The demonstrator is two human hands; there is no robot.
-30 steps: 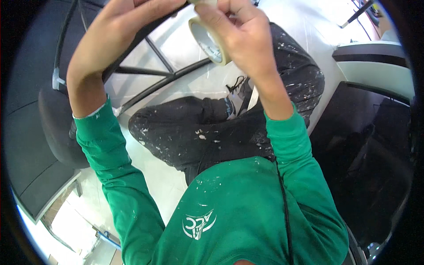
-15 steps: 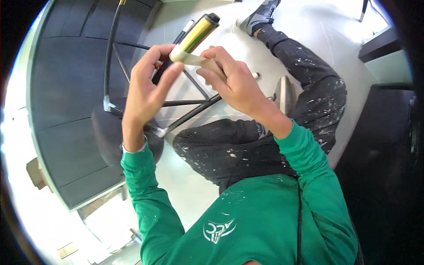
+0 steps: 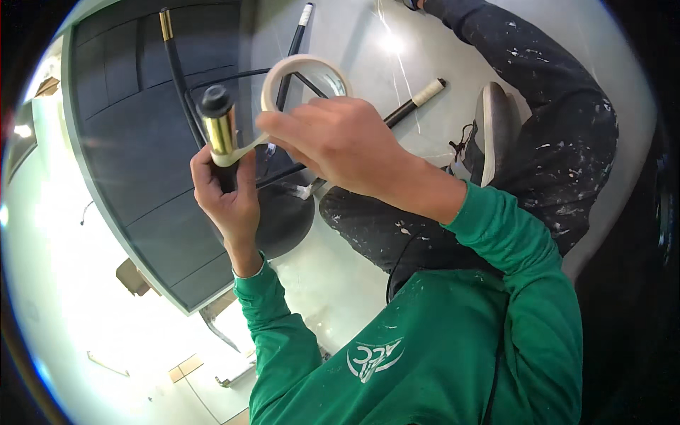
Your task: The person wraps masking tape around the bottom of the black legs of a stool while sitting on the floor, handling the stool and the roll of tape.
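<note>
An upturned stool with a dark round seat (image 3: 287,227) and black legs lies in front of me. My left hand (image 3: 230,205) grips one leg just below its shiny gold end sleeve (image 3: 222,134), which carries a black foot cap (image 3: 216,102). A strip of pale masking tape (image 3: 244,150) goes round the base of that sleeve and stretches across to my right hand (image 3: 347,142). Its fingers are closed on the masking tape roll (image 3: 271,83), which stands up above the knuckles.
Another stool leg has a bare gold end (image 3: 166,25). Two more end in pale wrapping (image 3: 306,14) (image 3: 428,92). A dark grey panelled unit (image 3: 134,142) stands at the left. My bent legs in paint-spotted trousers (image 3: 538,127) and a grey shoe (image 3: 496,131) are at the right.
My right hand has come up and over, and the tape roll now shows beyond its fingers. The left hand, spread before, has closed round the leg. The view has shifted.
</note>
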